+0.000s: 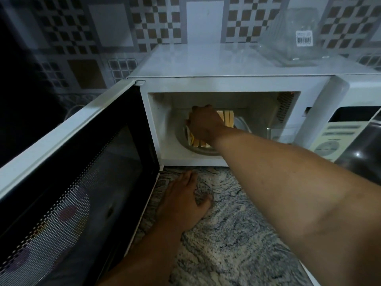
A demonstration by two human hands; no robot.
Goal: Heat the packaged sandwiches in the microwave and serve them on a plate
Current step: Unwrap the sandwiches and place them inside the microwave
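Observation:
A white microwave [226,83] stands on the counter with its door [68,162] swung wide to the left. Inside, sandwiches [226,118] with pale bread and yellow filling sit on the glass turntable [241,124]. My right hand [204,124] reaches into the cavity and lies over the sandwiches with fingers curled on them, hiding most of them. My left hand [183,201] rests flat on the marbled counter just in front of the microwave, fingers relaxed and holding nothing.
An empty clear plastic package [296,44] with a barcode label lies on top of the microwave at the right. The control panel [334,137] is at the right. The patterned stone counter [237,234] stretches toward me. A tiled wall stands behind.

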